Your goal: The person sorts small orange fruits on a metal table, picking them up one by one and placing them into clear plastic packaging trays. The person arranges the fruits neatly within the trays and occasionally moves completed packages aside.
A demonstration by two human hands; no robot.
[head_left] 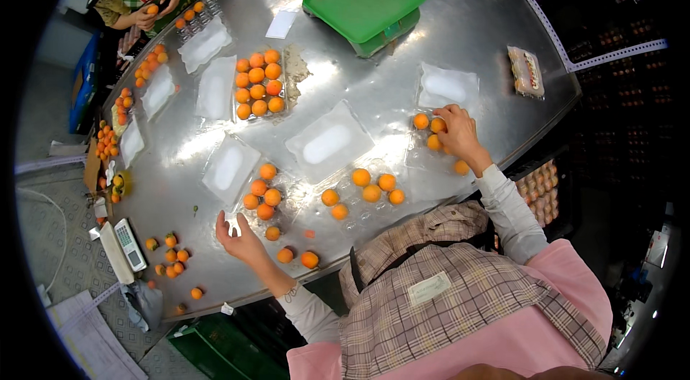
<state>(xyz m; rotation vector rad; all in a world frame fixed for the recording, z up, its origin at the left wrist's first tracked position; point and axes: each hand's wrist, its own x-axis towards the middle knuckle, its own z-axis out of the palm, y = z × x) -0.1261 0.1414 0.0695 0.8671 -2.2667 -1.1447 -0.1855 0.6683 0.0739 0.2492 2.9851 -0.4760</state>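
Observation:
My right hand [461, 137] reaches over a clear plastic tray at the right, its fingers curled round a small round orange fruit [437, 125]. Beside it in that tray sit another orange fruit [420, 121] and a few more below. My left hand [243, 237] is held above the table near its front edge, thumb and fingers apart, with nothing in it. Just past its fingertips stands a tray of several orange fruits [272, 197]. Between my hands a clear tray [357, 214] is partly filled with fruit. The fruit's exact kind is unclear.
Clear plastic lids [329, 141] lie about the metal table [374, 85]. A full fruit tray [257, 85], a green-topped scale [366, 2] and a wrapped pack [526, 72] stand farther back. Loose fruits [171, 256] lie at left. A co-worker's hand [146, 18] holds fruit at the far left.

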